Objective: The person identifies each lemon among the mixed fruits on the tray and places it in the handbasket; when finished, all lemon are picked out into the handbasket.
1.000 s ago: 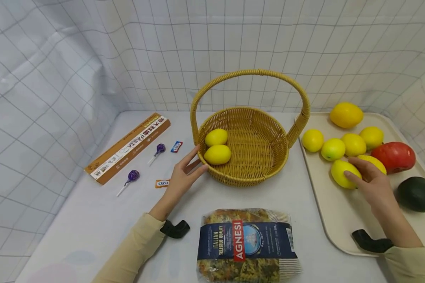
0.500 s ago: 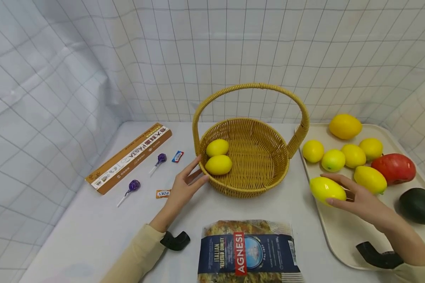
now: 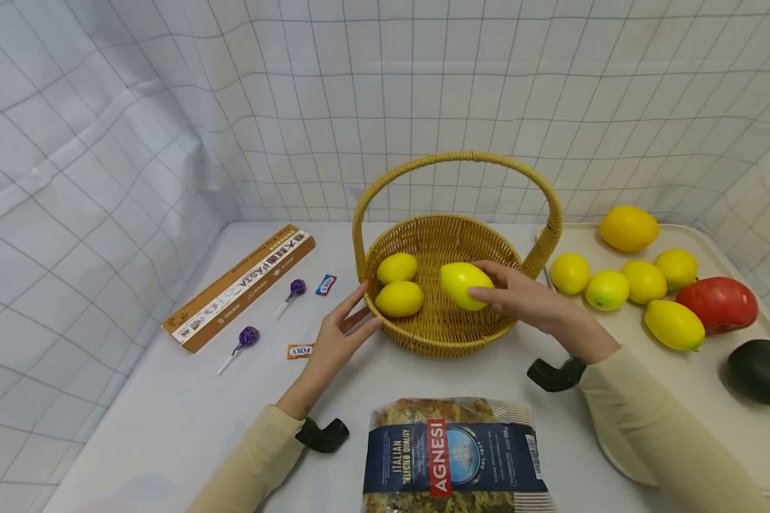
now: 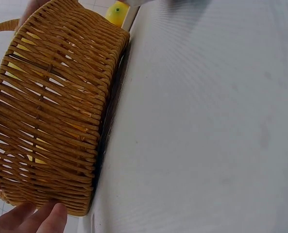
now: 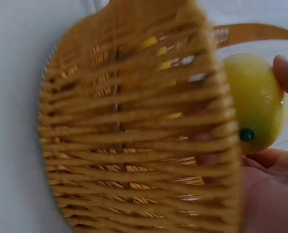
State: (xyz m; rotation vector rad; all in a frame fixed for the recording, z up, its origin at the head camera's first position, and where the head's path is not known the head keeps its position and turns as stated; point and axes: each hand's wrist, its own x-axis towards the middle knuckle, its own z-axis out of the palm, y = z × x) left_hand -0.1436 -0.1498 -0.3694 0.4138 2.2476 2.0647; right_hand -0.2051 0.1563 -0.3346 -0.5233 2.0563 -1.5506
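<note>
A yellow lemon [image 3: 467, 286] is pinched between the thumb and fingers of my right hand [image 3: 526, 298], over the inside of a wicker basket [image 3: 449, 347]. In the right wrist view the same lemon [image 5: 256, 99], with a green stem spot, shows just past the basket's rim. Two lemons, one yellow lemon [image 3: 397, 268] behind another lemon [image 3: 399, 299], lie at the left inside the basket. My left hand [image 3: 336, 342] rests with spread fingers against the basket's left side. Its fingertips [image 4: 56, 216] show on the woven wall in the left wrist view.
At right, a cream tray [image 3: 712, 442] bears several yellow fruits, a red fruit [image 3: 717, 305] and a dark green avocado [image 3: 762, 372]. A pasta bag [image 3: 455, 456] lies in front. At left are a pasta box [image 3: 240, 288], two lollipops [image 3: 248, 336] and two small wrapped candies [image 3: 326, 285].
My right hand has lifted a lemon off the tray and carried it left to above the basket. The left hand has stayed at the basket's side.
</note>
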